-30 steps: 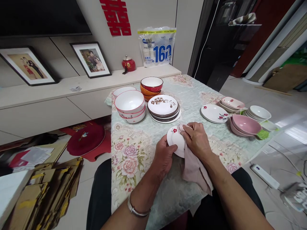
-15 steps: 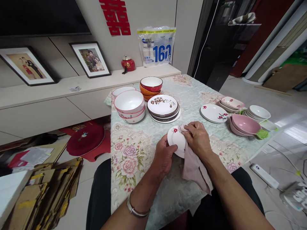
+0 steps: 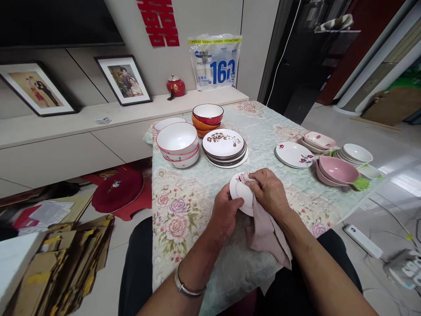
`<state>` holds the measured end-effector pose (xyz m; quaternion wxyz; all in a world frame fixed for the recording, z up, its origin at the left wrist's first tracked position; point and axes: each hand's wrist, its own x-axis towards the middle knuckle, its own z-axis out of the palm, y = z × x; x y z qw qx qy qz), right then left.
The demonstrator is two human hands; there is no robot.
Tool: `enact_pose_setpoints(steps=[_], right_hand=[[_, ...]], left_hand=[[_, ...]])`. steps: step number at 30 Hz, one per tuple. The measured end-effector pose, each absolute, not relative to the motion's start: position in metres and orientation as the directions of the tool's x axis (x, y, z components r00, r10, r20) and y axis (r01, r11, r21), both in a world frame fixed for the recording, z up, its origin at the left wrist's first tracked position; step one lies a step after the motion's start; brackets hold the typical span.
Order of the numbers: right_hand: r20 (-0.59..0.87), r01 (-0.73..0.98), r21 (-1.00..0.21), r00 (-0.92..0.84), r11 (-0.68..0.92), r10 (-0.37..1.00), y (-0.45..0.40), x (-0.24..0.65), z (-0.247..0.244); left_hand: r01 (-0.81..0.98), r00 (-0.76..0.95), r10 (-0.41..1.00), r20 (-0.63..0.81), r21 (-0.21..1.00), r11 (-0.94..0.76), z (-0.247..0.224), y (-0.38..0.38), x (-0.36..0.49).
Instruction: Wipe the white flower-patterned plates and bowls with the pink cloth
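A small white plate with red flowers is tilted above the near part of the table. Its left rim is gripped by my left hand, thumb on the face. Bunched in the fingers of my right hand is a pinkish-beige cloth, pressed on the plate's upper right side and hanging down over its right edge. Beyond my hands stands a stack of plates with dark rims, the top one with brown flowers. White flowered plates lie farther right.
Pink-rimmed bowls and red and orange bowls stand at the table's back left. Pink bowls, spotted bowls and small white bowls are at the right. The tablecloth is flowered.
My right hand and the cloth have shifted slightly left on the plate, covering more of its red flower. My left hand holds the plate in nearly the same place.
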<state>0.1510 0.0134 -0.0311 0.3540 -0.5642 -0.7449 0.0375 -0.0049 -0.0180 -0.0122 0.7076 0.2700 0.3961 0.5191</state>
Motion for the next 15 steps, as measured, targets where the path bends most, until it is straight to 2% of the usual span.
enact_pose_setpoints(steps=[8,15], right_hand=[[0.479,0.653,-0.516,-0.316,0.554,0.819,0.007,0.139,-0.023],[0.455,0.747,-0.515,-0.178,0.421,0.873,0.01,0.142,-0.028]], left_hand=[[-0.504,0.158,0.949,-0.273,0.804,0.315,-0.014,-0.017,-0.005],[-0.505,0.147,0.953,-0.263,0.809,0.301,-0.017,-0.017,-0.004]])
